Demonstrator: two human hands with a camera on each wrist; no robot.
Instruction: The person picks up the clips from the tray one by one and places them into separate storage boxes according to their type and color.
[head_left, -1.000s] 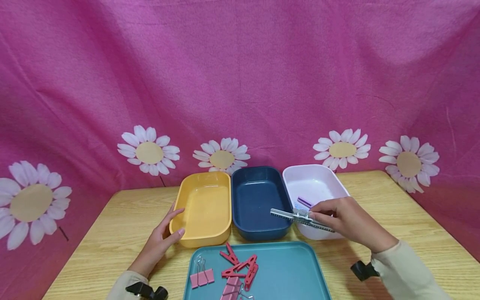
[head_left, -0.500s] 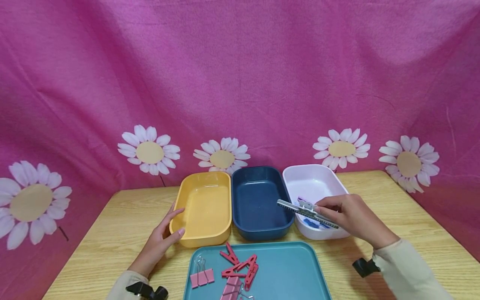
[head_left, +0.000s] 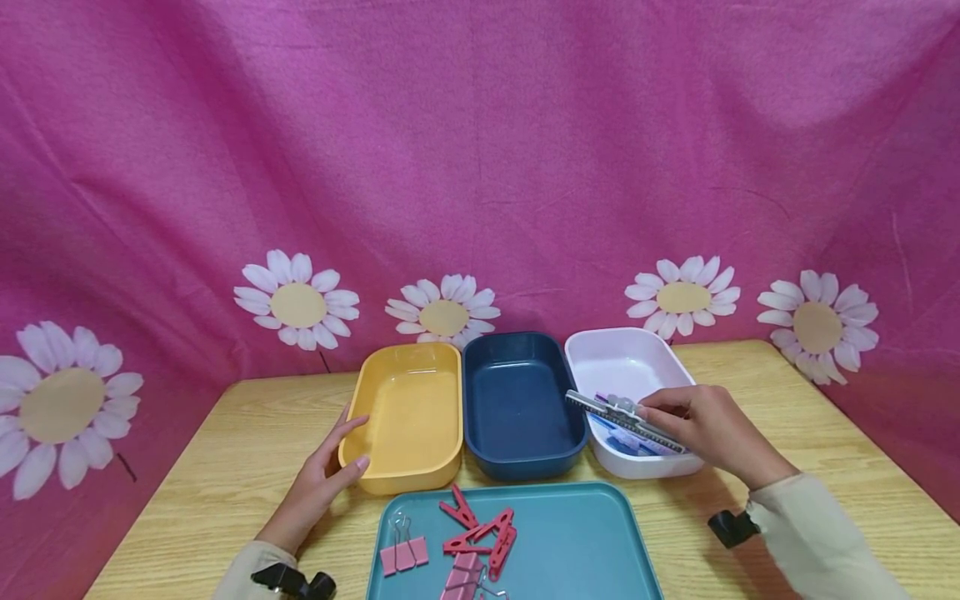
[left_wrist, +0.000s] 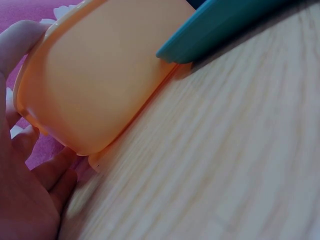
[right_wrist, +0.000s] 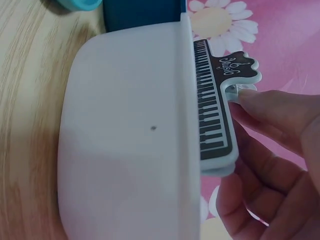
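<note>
My right hand (head_left: 701, 425) pinches a sheet music clip (head_left: 626, 421) with a piano-key print, low over the white bin (head_left: 618, 342). In the right wrist view the music clip (right_wrist: 215, 105) shows just past the bin's near wall, thumb and fingers at its handle. Blue and purple items (head_left: 626, 442) lie inside that bin, partly covered by the clip. At the left, my left hand (head_left: 315, 492) holds the yellow bin (head_left: 401, 481) by its near left corner. In the left wrist view, the thumb crosses the rim while other fingers stay outside the wall.
Between the two bins stands a dark blue bin (head_left: 517, 471). In front, a teal tray (head_left: 577, 542) carries red clothespins (head_left: 502, 550) and pink binder clips (head_left: 405, 556). A pink flowered cloth (head_left: 480, 167) hangs behind the wooden table (head_left: 750, 392).
My right hand has moved slightly right and back with the music clip, bringing it from the blue bin's edge further over the white bin. The left hand has stayed in place.
</note>
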